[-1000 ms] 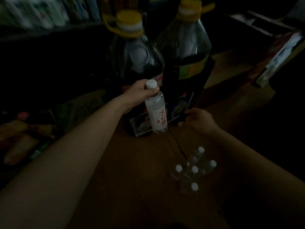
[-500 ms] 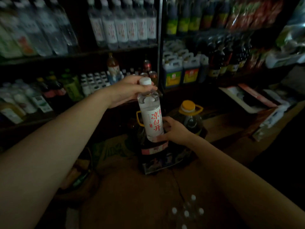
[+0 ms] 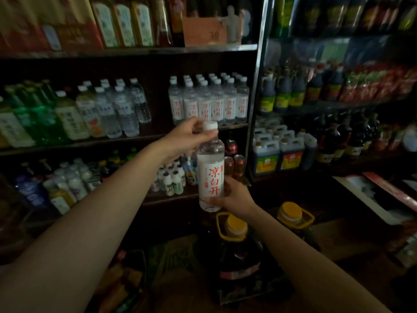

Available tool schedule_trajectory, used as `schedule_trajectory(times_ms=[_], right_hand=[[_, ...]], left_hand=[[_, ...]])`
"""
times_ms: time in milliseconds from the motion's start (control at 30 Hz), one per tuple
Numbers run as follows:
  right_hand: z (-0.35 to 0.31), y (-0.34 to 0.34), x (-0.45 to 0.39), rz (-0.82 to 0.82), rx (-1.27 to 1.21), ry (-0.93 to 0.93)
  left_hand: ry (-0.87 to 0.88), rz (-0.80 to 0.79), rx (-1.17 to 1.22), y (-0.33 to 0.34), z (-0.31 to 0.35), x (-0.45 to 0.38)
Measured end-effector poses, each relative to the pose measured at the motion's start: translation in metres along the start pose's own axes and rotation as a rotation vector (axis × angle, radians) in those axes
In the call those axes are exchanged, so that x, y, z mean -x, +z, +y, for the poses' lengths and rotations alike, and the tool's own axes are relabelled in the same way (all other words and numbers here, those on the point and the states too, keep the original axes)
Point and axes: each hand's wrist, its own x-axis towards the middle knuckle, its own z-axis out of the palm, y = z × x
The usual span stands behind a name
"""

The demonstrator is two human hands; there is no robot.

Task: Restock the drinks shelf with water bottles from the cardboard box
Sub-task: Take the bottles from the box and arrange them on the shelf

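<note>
I hold one water bottle [image 3: 210, 175] upright in front of me; it has a white cap and a white label with red characters. My left hand [image 3: 187, 136] pinches it at the cap and neck. My right hand [image 3: 234, 197] grips it around the bottom. Behind and above it, a row of matching water bottles [image 3: 209, 102] stands on the drinks shelf [image 3: 144, 134], with a gap of bare shelf to their left. The cardboard box is out of view.
Other drinks [image 3: 74, 114] fill the left of that shelf, and small bottles and cans [image 3: 173, 179] sit on the shelf below. Two large oil jugs with yellow caps [image 3: 237, 229] stand just below my hands. Sauce bottles and jugs [image 3: 291, 154] fill the right rack.
The bottle has been lifted from low over the floor to shelf height. My right hand came up and took hold of its bottom. My view tilted up from the floor to the shelves.
</note>
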Motion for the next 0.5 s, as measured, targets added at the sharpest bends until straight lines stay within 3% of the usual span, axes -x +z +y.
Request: schedule_trajectory(times_ms=[500], right_hand=[[-0.057, 0.043, -0.225, 0.12, 0.082, -0.009]], left_hand=[[0.004, 0.066, -0.074, -0.128, -0.041, -0.157]])
